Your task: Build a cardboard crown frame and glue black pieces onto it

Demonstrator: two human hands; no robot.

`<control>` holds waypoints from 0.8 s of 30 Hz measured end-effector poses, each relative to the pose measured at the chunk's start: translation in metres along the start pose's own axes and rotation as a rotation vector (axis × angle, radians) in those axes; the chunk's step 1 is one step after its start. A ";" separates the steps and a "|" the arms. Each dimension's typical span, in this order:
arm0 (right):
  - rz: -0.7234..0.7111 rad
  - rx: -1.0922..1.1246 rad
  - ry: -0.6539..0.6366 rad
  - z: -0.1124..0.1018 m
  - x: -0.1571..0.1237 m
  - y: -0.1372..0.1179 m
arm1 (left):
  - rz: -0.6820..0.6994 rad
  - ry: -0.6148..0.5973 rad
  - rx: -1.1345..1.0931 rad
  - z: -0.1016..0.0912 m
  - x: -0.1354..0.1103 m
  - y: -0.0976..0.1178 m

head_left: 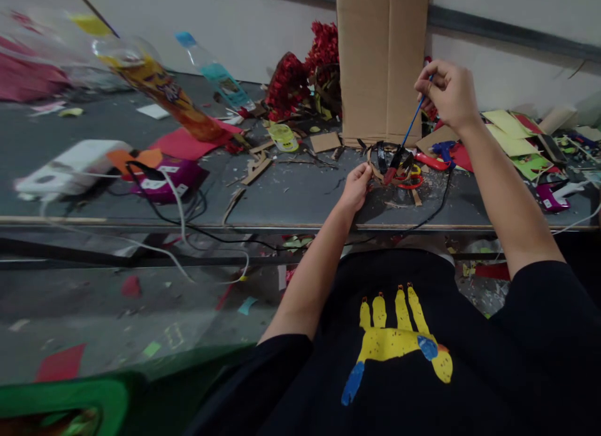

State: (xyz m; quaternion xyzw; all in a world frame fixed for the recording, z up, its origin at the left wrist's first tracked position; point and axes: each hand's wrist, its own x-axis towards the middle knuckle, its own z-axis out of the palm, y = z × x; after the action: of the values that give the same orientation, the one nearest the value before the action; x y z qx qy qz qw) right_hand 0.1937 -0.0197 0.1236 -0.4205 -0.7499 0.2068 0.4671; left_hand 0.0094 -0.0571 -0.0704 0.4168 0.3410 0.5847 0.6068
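Observation:
My right hand (449,97) is raised above the table, its fingertips pinched round the upper part of a thin blue-handled paintbrush (413,122). The brush slants down to the left, and its dark lower end reaches a small cluster of brown and black strips. Near the table's front, my left hand (357,186) pinches the left side of a curled brown strip piece (374,169). Whether the brush tip touches that piece is hard to tell. Just right of it lie scissors with red and yellow handles (411,182), partly covered.
A tall cardboard sheet (382,60) stands against the wall. Behind my right forearm lies a blue glue gun (442,151) with a black cord. Leftward are two bottles (164,89) (223,79), a small yellow jar (283,137), red crinkled flowers (287,86) and a white power strip (77,167).

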 end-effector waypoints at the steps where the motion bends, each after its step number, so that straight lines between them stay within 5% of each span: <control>1: 0.002 0.004 0.010 -0.001 0.001 0.001 | -0.002 0.001 -0.002 0.000 0.000 0.000; 24: -0.042 0.022 0.205 -0.023 -0.001 0.014 | -0.045 0.043 0.012 0.001 -0.001 0.003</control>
State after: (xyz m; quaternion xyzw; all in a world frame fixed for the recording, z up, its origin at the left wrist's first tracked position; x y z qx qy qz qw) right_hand 0.2201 -0.0143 0.1243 -0.4187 -0.7046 0.1611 0.5498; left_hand 0.0089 -0.0588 -0.0673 0.3999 0.3668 0.5778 0.6097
